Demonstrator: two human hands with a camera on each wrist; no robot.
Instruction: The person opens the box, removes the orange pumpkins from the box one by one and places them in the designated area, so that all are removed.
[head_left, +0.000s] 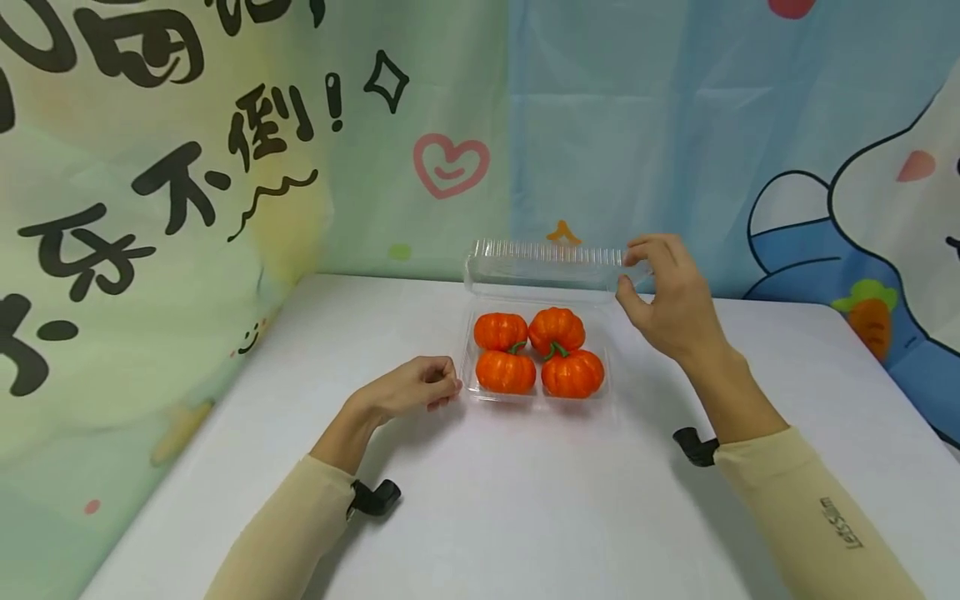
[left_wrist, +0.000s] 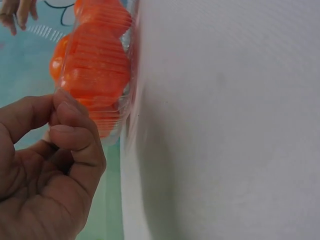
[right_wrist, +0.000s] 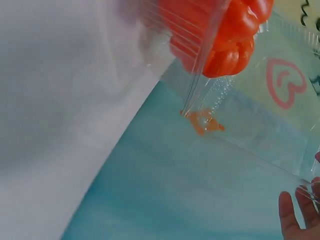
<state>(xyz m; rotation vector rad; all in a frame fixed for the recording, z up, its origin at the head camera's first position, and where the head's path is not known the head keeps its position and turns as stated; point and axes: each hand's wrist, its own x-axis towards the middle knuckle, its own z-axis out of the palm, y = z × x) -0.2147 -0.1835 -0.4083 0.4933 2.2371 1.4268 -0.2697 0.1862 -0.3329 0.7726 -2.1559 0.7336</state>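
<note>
A clear plastic clamshell box stands on the table with its hinged lid raised at the back. Several small orange pumpkins with green stems fill its base in two rows. At the box's left front side, my left hand pinches the rim between thumb and curled fingers; the left wrist view shows those fingertips against the plastic. My right hand holds the lid's right end, thumb below and fingers above. Only part of that hand shows in the right wrist view, at its lower right edge.
The white table reaches back to a printed cloth backdrop with lettering, a heart and a cartoon figure. Each sleeved forearm has a black wrist mount on it.
</note>
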